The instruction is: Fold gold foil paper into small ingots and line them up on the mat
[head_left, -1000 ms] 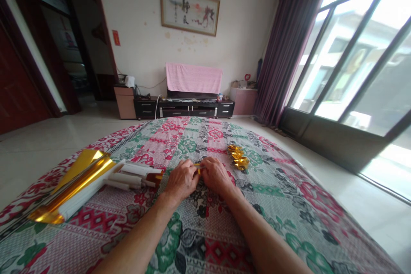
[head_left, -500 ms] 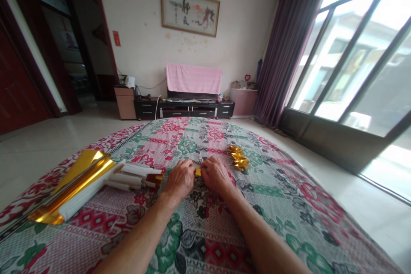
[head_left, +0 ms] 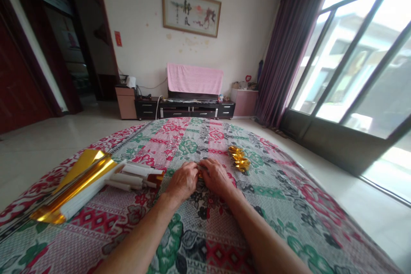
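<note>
A small piece of gold foil paper (head_left: 201,174) is pinched between my two hands at the middle of the table, mostly hidden by the fingers. My left hand (head_left: 184,180) grips it from the left with bent fingers. From the other side my right hand (head_left: 216,175) closes on it, the fingertips of both hands nearly touching. To the right of my right hand lie several folded gold foil pieces (head_left: 240,160) in a row. Left of my left hand are white paper rolls (head_left: 128,180), and beyond them a large, partly unrolled gold foil sheet (head_left: 93,175).
A patterned cloth (head_left: 180,239) in red, green and grey covers the round table. Past its far edge stands a low black cabinet (head_left: 188,112), with a pink cloth (head_left: 195,79) draped over something on top. Windows and a purple curtain (head_left: 279,51) are at the right.
My hands have drawn closer together, the left moving slightly right. Less of the gold foil paper shows between them. The other foil pieces and rolls stay put.
</note>
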Tool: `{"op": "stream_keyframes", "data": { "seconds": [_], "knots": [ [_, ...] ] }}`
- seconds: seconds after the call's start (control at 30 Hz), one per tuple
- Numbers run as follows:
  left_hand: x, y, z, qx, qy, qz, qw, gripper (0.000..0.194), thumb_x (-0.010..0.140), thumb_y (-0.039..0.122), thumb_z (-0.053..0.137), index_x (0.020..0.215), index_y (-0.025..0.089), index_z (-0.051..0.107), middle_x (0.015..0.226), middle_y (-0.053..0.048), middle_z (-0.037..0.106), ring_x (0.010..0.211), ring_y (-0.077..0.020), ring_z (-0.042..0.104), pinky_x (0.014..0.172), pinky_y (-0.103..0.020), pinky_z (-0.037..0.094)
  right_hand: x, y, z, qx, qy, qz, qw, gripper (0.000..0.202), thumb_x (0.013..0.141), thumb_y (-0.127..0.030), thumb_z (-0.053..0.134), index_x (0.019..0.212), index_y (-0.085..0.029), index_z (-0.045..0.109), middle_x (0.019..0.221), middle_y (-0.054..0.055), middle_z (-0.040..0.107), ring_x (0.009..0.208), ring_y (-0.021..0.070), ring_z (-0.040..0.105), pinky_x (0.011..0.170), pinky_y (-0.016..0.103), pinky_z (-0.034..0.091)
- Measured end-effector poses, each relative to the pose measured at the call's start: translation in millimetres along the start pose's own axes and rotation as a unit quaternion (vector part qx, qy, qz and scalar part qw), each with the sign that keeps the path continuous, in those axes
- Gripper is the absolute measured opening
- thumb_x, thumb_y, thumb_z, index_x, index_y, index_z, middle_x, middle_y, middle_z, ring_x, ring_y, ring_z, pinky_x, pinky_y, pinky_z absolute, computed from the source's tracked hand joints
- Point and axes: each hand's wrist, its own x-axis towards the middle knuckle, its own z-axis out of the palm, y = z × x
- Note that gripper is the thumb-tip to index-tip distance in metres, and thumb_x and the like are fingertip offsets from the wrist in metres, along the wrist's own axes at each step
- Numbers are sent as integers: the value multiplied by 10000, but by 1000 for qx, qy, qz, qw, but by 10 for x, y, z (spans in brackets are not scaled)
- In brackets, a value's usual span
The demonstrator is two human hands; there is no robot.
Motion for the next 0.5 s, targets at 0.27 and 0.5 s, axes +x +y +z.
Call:
{"op": "stream_keyframes", "data": {
  "seconds": [0.27,0.5],
  "knots": [
    [14,-14,5,-8,13,-6,1000,293,868,138,342,862,178,632,911,-51,611,922,-165,536,846,-280,429,4,-21,-2,-28,4,29,999,181,825,-139,440,876,-179,609,845,49,587,779,144,524,718,231,360],
    [-15,7,-22,-30,25,19,999,183,791,144,488,863,187,651,964,-50,606,955,-178,532,877,-289,436,3,24,26,-10,8,38,999,158,777,-130,490,832,-186,627,865,56,580,816,154,516,757,244,372]
  ]
}}
